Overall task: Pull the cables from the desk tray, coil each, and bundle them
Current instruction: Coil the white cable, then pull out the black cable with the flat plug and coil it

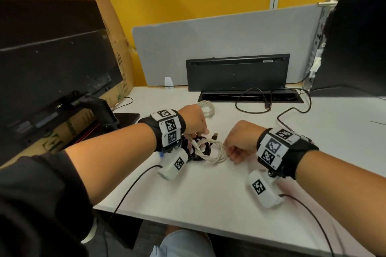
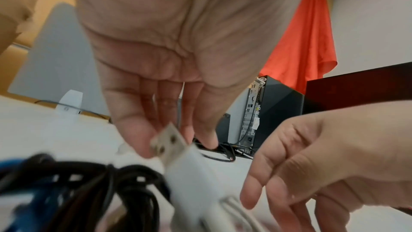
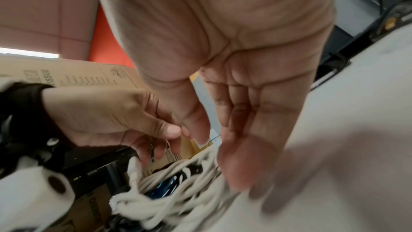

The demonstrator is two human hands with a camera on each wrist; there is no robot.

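While both hands work at the middle of the white desk (image 1: 208, 190), three cable coils can be counted in the head view: a white coil (image 1: 215, 150) lying across a black coil (image 1: 199, 148) between the wrists, and a second white coil (image 1: 206, 107) alone at 12 o'clock from the left hand (image 1: 193, 120). One more black cable (image 1: 252, 100) loops loose out of the open desk tray (image 1: 282, 98), which sits at 1 o'clock from the hands below its raised black lid (image 1: 238, 73).

From above, the left hand's fingers are hidden behind its own back. Its wrist camera fills that gap: the fingertips (image 2: 136, 140) pinch the metal USB plug (image 2: 169, 138) of the white cable, and something blue (image 2: 13, 165) shows among the black strands, unseen from above. The right hand (image 1: 240, 142) grasps nothing; its wrist view shows the fingers (image 3: 240, 156) relaxed and nearly straight, their tips at the coil's edge, though blur hides whether they touch it.

One monitor (image 1: 52, 64) stands at 10 o'clock, one computer tower (image 1: 355, 44) at 2 o'clock.
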